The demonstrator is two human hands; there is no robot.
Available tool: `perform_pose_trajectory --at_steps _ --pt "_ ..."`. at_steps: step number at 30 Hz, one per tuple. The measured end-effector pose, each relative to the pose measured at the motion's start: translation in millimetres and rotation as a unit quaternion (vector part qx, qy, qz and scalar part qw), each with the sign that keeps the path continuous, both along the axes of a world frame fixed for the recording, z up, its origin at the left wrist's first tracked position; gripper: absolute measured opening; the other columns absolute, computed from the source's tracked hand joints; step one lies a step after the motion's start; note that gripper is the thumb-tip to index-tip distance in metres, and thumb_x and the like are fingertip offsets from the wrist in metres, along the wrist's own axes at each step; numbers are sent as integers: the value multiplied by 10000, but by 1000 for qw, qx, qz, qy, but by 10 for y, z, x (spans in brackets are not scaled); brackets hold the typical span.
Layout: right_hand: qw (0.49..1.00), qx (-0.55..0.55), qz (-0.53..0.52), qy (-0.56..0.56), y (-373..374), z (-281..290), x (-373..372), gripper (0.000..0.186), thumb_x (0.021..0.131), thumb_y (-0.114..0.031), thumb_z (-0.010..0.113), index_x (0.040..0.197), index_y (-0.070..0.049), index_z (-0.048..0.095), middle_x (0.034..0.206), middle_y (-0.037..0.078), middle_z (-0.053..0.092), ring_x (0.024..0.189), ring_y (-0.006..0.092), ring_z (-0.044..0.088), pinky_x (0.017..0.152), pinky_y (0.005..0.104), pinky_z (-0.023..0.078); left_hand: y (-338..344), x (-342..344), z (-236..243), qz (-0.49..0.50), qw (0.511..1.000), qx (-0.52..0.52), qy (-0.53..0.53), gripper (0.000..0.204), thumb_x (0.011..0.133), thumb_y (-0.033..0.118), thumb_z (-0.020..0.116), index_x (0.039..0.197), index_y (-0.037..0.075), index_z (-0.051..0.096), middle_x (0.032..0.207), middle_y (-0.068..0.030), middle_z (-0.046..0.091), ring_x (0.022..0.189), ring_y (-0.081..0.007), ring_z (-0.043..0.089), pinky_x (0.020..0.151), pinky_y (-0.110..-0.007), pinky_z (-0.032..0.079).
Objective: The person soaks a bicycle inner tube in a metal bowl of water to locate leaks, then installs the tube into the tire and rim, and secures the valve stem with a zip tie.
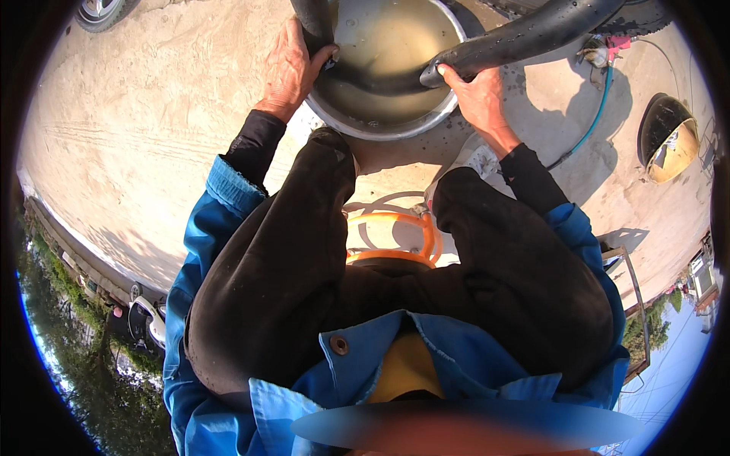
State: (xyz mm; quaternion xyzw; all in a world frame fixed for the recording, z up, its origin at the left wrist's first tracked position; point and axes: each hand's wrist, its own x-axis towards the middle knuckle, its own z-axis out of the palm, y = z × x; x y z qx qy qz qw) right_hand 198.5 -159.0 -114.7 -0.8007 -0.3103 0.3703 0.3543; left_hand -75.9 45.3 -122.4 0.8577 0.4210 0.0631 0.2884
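Observation:
A black rubber inner tube, wet with droplets, bends down into a round metal basin of cloudy water in front of my knees. Its middle stretch lies under the water between my hands. My left hand is closed around the tube at the basin's left rim, thumb on the inner side. On the right rim, my right hand grips the tube from below, with its thumb on top. From there the tube rises toward the upper right. Its far parts run out of view at the top.
Under me stands an orange stool. To the right lie a teal hose, a pink object and a black and yellow bowl-shaped thing. A wheel shows at upper left, a tire at upper right, a scooter at lower left.

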Motion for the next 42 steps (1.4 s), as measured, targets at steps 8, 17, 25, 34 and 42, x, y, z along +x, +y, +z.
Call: perform_pose_trajectory --at_steps 8,17,25,34,42 --pt "1000 9 3 9 -14 -22 0 520 845 -225 880 1223 4 605 1123 158 714 1029 306 703 965 435 541 -9 2 10 2 1000 3 2 614 897 354 833 1247 -36 512 1095 -249 635 1038 -447 642 883 -487 545" --pt "1000 3 -6 16 -15 35 -10 520 833 -211 878 1223 4 609 1117 156 720 1013 294 711 938 428 552 -20 6 34 25 999 -44 -1 659 897 343 840 1307 -37 493 1151 -269 646 1079 -453 646 915 -484 551" --pt "991 -9 -26 127 -119 236 -15 620 842 -103 865 1331 -2 497 1118 103 700 1022 206 679 950 379 553 3 -2 159 68 984 -149 -74 673 885 309 869 1349 -2 495 1187 -253 688 1166 -392 671 972 -466 550" --pt "970 64 -63 226 -477 681 188 391 928 16 770 1252 -3 551 1096 87 686 1002 159 675 913 321 561 284 -108 417 106 979 -163 -60 918 827 643 844 1370 -28 531 1154 -242 702 1061 -334 710 877 -437 605" --pt "964 174 -178 93 -671 967 528 792 932 19 711 1588 -22 270 1399 86 510 1272 172 528 1066 311 435 1383 767 824 123 974 -76 -177 677 984 513 745 1294 -73 609 960 -192 722 863 -257 709 801 -371 575"
